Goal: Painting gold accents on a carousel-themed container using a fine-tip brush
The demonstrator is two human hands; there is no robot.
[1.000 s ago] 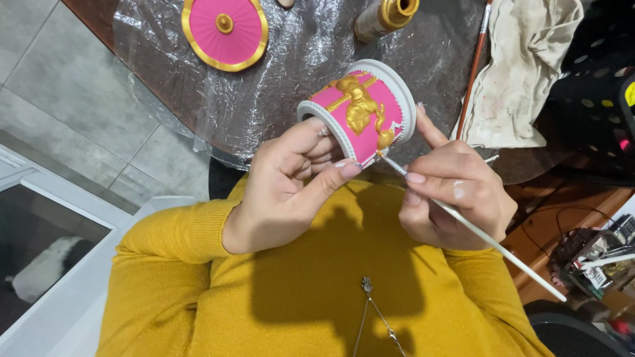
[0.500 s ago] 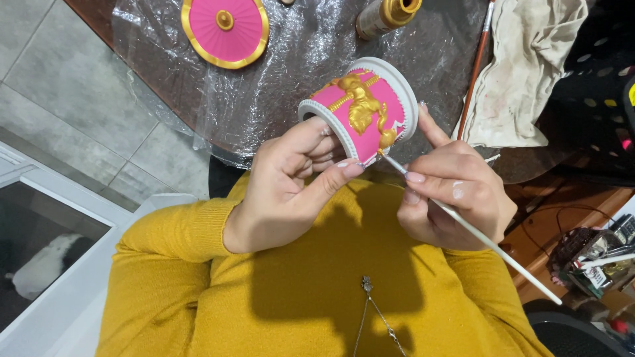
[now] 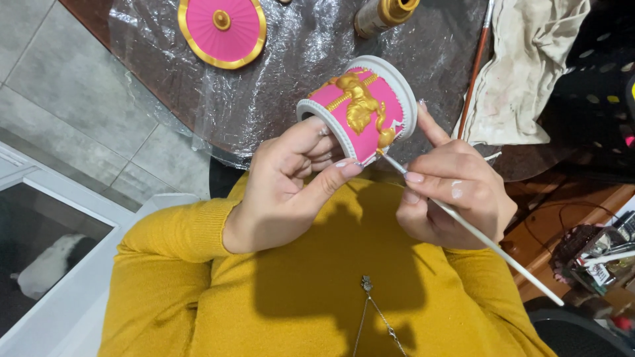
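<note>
The left hand (image 3: 291, 178) is gripping the pink round box (image 3: 357, 109) above the lap, just off the table edge. The right hand's (image 3: 453, 198) fingers are pinching a thin white brush (image 3: 483, 238), its tip touching the gold relief. Most gold trim looks painted already; the pale rims are remaining bare.

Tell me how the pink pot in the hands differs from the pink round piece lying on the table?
The pink pot is a deep cylinder with white rims, held tilted in the left hand; the round lid is flat, gold-rimmed, and lies untouched on the plastic sheet. The pot bears raised gold figures; the lid has one gold knob. Both are pink and gold.
</note>
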